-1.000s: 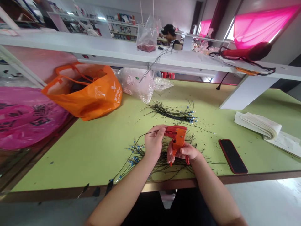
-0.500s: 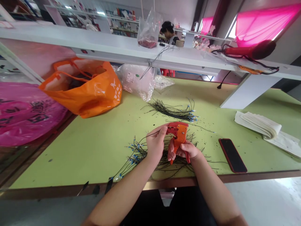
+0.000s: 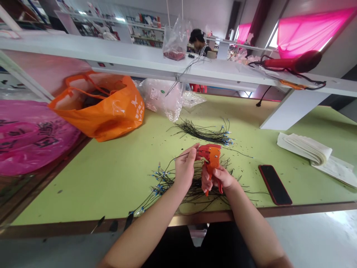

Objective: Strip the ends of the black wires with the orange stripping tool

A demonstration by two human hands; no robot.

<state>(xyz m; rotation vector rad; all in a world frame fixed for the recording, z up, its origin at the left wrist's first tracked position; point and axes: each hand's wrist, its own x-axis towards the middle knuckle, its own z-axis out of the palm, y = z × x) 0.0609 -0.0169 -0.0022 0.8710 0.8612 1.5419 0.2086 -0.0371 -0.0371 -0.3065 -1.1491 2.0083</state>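
Note:
My right hand [image 3: 217,178] is wrapped round the handles of a red and orange wire stripper [image 3: 214,156]. At the tool's jaws, my left hand [image 3: 185,165] pinches a thin black wire [image 3: 170,163], which trails off to the left. Below both hands lies a loose pile of black wires [image 3: 195,191] with blue and silver ends showing on its left side; the hands hide part of it. A second bundle of black wires [image 3: 200,132] rests farther back, its blue ends pointing right.
A phone [image 3: 275,185] and folded white cloth [image 3: 306,146] lie right. An orange bag [image 3: 111,115] and a pink bag [image 3: 33,137] stand left. A white shelf [image 3: 125,54] crosses behind, carrying a red tool [image 3: 292,64]. A person [image 3: 199,41] is beyond it.
The fingers of my right hand and the stripper's handles have drawn closer together. The tool has shifted very slightly left. My left hand remains at the jaws with the wire.

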